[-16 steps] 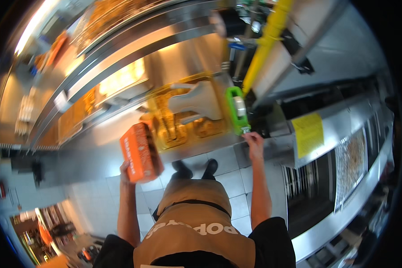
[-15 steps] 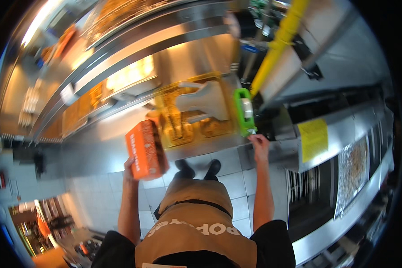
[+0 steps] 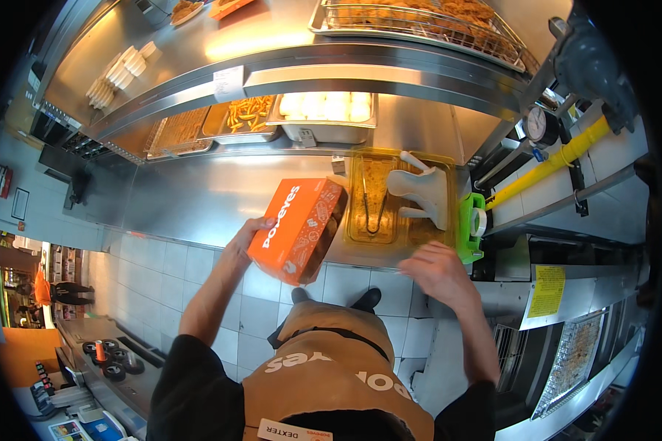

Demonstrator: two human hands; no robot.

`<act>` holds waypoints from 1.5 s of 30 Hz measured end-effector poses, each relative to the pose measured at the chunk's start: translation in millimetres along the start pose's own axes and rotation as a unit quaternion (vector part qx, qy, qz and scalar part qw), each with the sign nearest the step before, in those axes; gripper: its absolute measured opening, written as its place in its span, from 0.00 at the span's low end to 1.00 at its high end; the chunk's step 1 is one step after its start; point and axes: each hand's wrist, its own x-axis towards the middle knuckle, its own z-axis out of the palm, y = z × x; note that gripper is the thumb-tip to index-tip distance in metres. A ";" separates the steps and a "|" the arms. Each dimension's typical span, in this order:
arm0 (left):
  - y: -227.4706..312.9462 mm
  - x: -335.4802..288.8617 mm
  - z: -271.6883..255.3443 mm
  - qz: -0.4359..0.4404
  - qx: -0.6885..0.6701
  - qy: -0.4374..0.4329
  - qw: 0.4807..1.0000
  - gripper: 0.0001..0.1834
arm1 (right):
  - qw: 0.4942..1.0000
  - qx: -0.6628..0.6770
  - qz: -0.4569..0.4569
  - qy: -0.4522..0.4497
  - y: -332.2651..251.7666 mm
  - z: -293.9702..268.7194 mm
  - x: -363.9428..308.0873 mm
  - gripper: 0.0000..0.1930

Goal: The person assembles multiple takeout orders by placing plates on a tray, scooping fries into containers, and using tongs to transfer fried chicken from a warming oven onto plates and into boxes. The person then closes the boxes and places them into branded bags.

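My left hand (image 3: 245, 242) grips an orange cardboard food box (image 3: 290, 224) by its left side. The box is tilted, held in front of the steel counter, with pale drawings on one face. My right hand (image 3: 440, 273) is beside a green tape dispenser (image 3: 466, 239) that carries a white roll. Its fingers are curled and pinched together; whatever they hold is too small to make out. Behind the hands, amber tubs (image 3: 357, 220) of breaded food stand on the counter, with tongs (image 3: 376, 213) in one and a grey-white scoop (image 3: 423, 189) lying across the other.
Fries (image 3: 248, 112) and a steel pan (image 3: 324, 132) of white wrapped items sit under the shelf. Above are a rack of fried food (image 3: 419, 16) and stacked white cups (image 3: 129, 66). A yellow pipe (image 3: 548, 165) and fryers (image 3: 518, 353) stand at right. Another person (image 3: 70, 293) is far left.
My right hand has come off the near end of the tape dispenser, its fingers still pinched. My left hand still holds the box, now turned so more of its printed face shows. The view has shifted.
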 end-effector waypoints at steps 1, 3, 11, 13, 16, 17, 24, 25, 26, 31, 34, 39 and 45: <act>14.1 -4.3 1.6 -0.027 0.006 -0.007 1.000 0.34 | 0.996 -0.030 -0.087 0.018 -26.6 -6.5 34.7 0.08; 37.0 -17.2 6.5 -0.043 0.030 -0.020 0.998 0.34 | 0.972 -0.115 -0.203 0.001 -70.8 -14.3 93.5 0.12; 107.4 -92.8 -5.8 -0.085 0.067 -0.052 0.993 0.29 | 0.862 -0.318 -0.391 -0.054 -183.8 22.7 240.8 0.09; 119.8 -109.4 -21.1 -0.089 0.068 -0.048 0.993 0.29 | 0.858 -0.333 -0.385 -0.064 -201.8 32.9 256.4 0.09; 133.1 -131.4 -42.1 -0.121 0.083 -0.078 0.986 0.31 | 0.871 -0.317 -0.373 -0.046 -227.7 55.5 270.6 0.09; 137.3 -138.1 -47.2 -0.135 0.087 -0.097 0.982 0.31 | 0.874 -0.315 -0.368 -0.033 -235.7 63.2 274.6 0.09; 149.1 -170.2 -56.6 -0.159 0.192 -0.122 0.961 0.37 | 0.859 -0.353 -0.352 -0.119 -283.4 87.8 291.6 0.05; 148.4 -172.1 -57.2 -0.157 0.216 -0.124 0.956 0.38 | 0.861 -0.356 -0.340 -0.126 -287.0 87.6 295.8 0.05; 147.3 -173.3 -58.4 -0.147 0.235 -0.130 0.952 0.39 | 0.863 -0.365 -0.319 -0.145 -290.1 88.5 300.8 0.04; 136.8 -163.0 -63.9 -0.212 0.216 -0.160 0.939 0.45 | 0.924 -0.175 -0.255 -0.224 -285.1 107.9 331.5 0.25; 131.8 -148.8 -63.3 -0.215 0.229 -0.185 0.931 0.47 | 0.934 -0.044 -0.217 -0.282 -266.4 117.0 344.1 0.40; 120.1 -125.6 -65.0 -0.178 0.271 -0.231 0.917 0.49 | 0.949 0.169 -0.123 -0.234 -201.0 103.2 327.4 0.30; 101.6 -68.0 -94.0 -0.128 0.361 -0.198 0.902 0.53 | 0.784 0.368 0.244 0.437 -55.8 102.2 129.1 0.06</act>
